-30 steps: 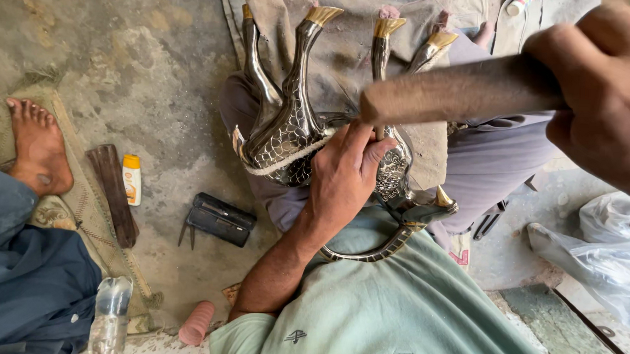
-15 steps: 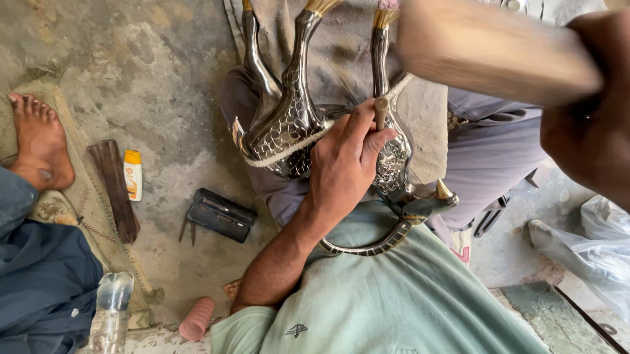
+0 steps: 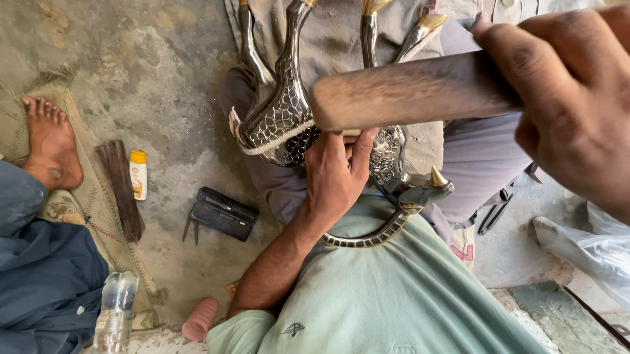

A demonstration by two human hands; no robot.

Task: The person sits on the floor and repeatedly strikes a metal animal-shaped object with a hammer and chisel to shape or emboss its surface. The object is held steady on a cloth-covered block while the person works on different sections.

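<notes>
Several silver metal bird figures (image 3: 278, 119) with long necks and gold tips lie on a grey cloth (image 3: 335, 36) across my lap. My left hand (image 3: 336, 178) presses on one of them, fingers wrapped round the patterned body beside a curved, scaled neck piece (image 3: 387, 230). My right hand (image 3: 587, 111) is close to the camera at the upper right, closed round a thick wooden stick (image 3: 411, 93). The stick's blunt end hangs just above my left hand and the figures.
Another person's bare foot (image 3: 47, 144) and blue clothing (image 3: 27, 271) are at the left on a mat. On the concrete floor lie a dark wooden piece (image 3: 120, 190), a small yellow-capped bottle (image 3: 139, 175), a black tool (image 3: 221, 212), a plastic bottle (image 3: 114, 317) and a plastic bag (image 3: 602, 246).
My right hand lifted the wooden stick up toward the camera, then brought it back down over the figures. My left hand stayed on the metal figure.
</notes>
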